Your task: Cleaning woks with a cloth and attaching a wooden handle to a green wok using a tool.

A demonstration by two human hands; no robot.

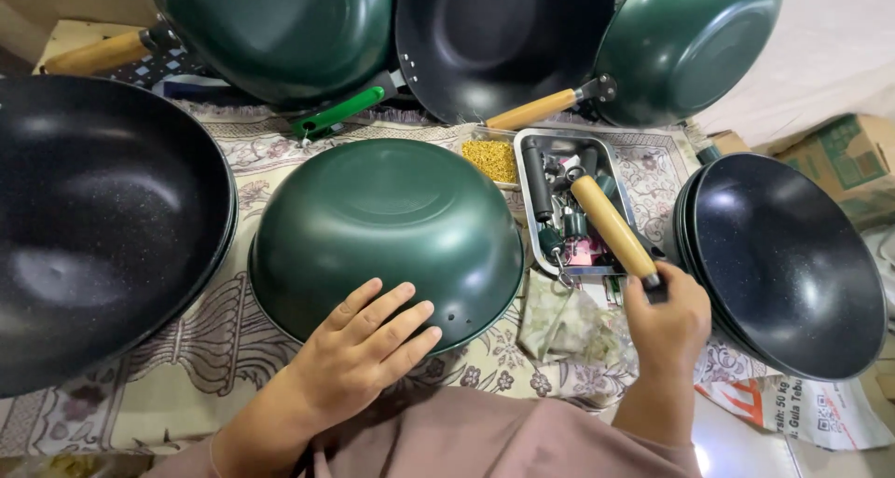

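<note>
While the upturned green wok body [387, 231] lies bottom-up on the patterned cloth [200, 343], the left hand [359, 352] rests flat on its near rim, fingers spread and lying open on the metal, just beside two small holes in the wall. The right hand [667, 324] is closed around the dark end of a wooden handle [611, 225], which slants up and away from it over a metal tray [525, 175]. That tray, just beyond the right hand, holds dark fittings and screws, and a patch of small yellow pieces [491, 159] sits at its far left corner. Right of the right hand leans a stack of black woks [792, 264], close enough to crowd the wrist. Left of the left hand lies a large black speckled wok [103, 222]. Further off stand two green woks with wooden handles [685, 40] and a black one between them.
</note>
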